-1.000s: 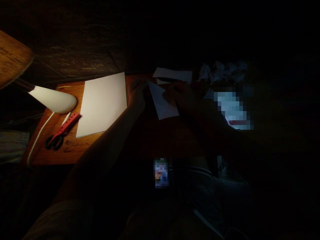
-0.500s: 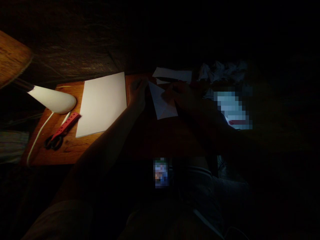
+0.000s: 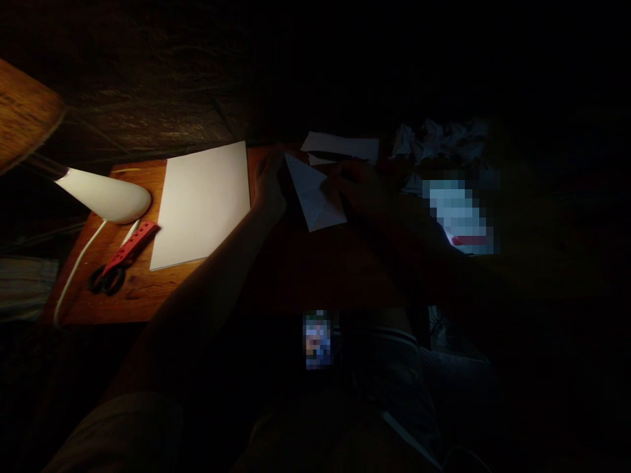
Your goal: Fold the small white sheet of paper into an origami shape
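A folded white sheet of paper (image 3: pixel 315 200), creased and pointed at its upper left, is between my two hands over the dark middle of the table. My left hand (image 3: pixel 269 180) is closed at the upper-left tip of the paper, its fingers deep in shadow. My right hand (image 3: pixel 351 186) has its fingers closed on the paper's right edge. A stack of blank white paper (image 3: pixel 202 207) lies to the left of my left hand. Behind the hands are cut white paper strips (image 3: pixel 340 146).
At the left stand a lamp with a white base (image 3: pixel 108 195) and scissors (image 3: pixel 111 277) in a red sleeve (image 3: pixel 133 246). Several folded paper pieces (image 3: pixel 428 139) sit at the back right. A blurred bright screen (image 3: pixel 458 213) lies right, another (image 3: pixel 317 338) below on my lap.
The folded paper has shifted slightly left and turned a little, its upper tip moving left with my left hand. Everything else stays in place.
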